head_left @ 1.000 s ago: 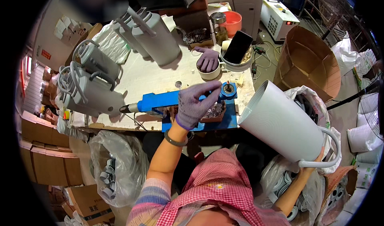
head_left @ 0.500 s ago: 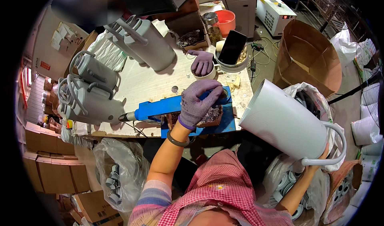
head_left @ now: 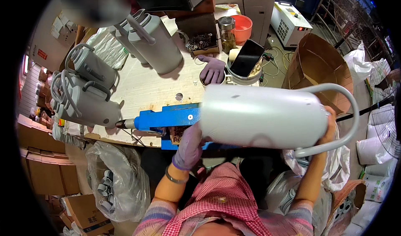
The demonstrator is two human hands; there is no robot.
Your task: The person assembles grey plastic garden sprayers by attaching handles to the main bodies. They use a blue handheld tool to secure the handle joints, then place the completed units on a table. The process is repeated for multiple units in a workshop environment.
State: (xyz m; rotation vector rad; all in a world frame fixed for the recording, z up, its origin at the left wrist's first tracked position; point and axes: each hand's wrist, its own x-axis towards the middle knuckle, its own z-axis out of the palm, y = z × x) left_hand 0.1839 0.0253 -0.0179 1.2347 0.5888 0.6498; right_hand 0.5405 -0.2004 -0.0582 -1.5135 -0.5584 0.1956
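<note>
A large grey thermos jug [head_left: 259, 117] lies sideways in front of me, with its looped carrying handle to the right. My right hand [head_left: 329, 127], bare, grips the handle end, its fingers partly behind the body. At the other end my left hand [head_left: 190, 147], in a purple-grey knit glove, supports the jug's lower edge; its fingertips are hidden behind it. Under and behind the jug is a blue bench machine [head_left: 167, 118] with a metal nose pointing left. The jug hides the machine's right half. A box of small brown parts [head_left: 177, 133] shows beside the left wrist.
Several similar grey jugs [head_left: 156, 43] stand on the worktable [head_left: 146, 89] at left. Behind the held jug are a spare glove [head_left: 212, 70] on a cup, a phone [head_left: 247, 57] on a tub, a glass jar [head_left: 227, 33] and a red bucket [head_left: 241, 29]. Plastic bags of grey parts [head_left: 107, 186] flank my legs.
The jug has swung left and levelled out, now covering the machine's right half. My left hand has dropped from the machine's top to the jug's end.
</note>
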